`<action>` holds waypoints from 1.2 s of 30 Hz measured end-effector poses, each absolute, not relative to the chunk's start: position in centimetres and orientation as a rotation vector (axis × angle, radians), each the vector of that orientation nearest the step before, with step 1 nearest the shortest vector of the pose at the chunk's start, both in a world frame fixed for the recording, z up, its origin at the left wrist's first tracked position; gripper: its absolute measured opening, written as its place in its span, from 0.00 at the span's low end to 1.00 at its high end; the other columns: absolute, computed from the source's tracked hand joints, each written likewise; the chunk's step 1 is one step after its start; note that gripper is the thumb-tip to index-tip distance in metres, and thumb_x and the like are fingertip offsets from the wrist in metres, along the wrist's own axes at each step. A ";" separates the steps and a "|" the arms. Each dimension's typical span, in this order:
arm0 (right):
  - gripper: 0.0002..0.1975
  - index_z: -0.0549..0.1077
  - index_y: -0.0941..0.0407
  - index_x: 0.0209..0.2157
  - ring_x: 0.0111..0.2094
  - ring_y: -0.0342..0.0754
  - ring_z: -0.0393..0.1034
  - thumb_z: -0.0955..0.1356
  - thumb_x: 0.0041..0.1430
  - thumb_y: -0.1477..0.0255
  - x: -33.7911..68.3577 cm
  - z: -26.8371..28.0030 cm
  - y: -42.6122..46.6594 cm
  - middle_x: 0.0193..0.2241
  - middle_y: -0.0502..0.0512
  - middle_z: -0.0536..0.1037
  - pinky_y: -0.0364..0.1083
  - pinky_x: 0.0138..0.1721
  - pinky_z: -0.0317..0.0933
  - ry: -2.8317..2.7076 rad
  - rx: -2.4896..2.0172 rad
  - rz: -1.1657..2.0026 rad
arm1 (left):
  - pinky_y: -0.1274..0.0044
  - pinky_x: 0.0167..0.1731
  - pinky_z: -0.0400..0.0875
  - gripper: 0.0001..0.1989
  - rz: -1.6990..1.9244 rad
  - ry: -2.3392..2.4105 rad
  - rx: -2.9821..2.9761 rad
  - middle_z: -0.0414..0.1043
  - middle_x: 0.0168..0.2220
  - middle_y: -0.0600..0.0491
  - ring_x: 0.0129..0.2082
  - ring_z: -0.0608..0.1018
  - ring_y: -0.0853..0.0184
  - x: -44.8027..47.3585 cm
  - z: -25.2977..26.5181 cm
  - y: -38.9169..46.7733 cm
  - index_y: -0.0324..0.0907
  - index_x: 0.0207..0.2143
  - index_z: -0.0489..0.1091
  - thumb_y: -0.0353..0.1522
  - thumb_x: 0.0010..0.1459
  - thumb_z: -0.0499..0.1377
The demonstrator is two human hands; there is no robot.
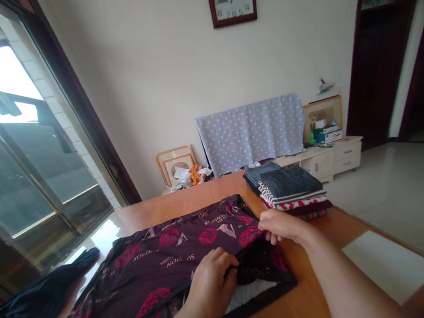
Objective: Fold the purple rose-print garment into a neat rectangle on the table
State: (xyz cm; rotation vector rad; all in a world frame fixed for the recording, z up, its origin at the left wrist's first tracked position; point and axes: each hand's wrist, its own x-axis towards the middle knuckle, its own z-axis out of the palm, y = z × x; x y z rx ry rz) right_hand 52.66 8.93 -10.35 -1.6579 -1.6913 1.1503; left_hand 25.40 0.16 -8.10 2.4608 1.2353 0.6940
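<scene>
A dark purple printed garment [161, 259] with pink round motifs and pale lettering lies spread over the wooden table; its exact kind I cannot tell. My left hand [212, 279] pinches the near edge of its upper layer, fingers curled round the cloth. At the right end, my right hand [276, 227] grips a corner of the same layer between thumb and fingers. Between the hands the layer is lifted a little, showing the dark inside and a strip of pale lining. Part of the near edge is hidden behind my left forearm.
Beyond my right hand stands a stack of folded clothes [291, 186], denim on top. Dark clothing [41, 300] lies at the left. A white sheet [390, 262] rests on the table [193, 196] at the right. Behind are a low cabinet [346, 156] and a dotted cloth cover [250, 135].
</scene>
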 end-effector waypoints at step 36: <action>0.03 0.71 0.54 0.28 0.32 0.44 0.68 0.66 0.53 0.75 42.7 -12.7 5.1 0.29 0.48 0.74 0.42 0.33 0.55 -2.444 -1.075 0.762 | 0.73 0.40 0.67 0.16 1.090 1.817 1.766 0.75 0.37 0.53 0.38 0.75 0.62 4.6 -11.0 -5.6 0.43 0.40 0.72 0.27 0.49 0.52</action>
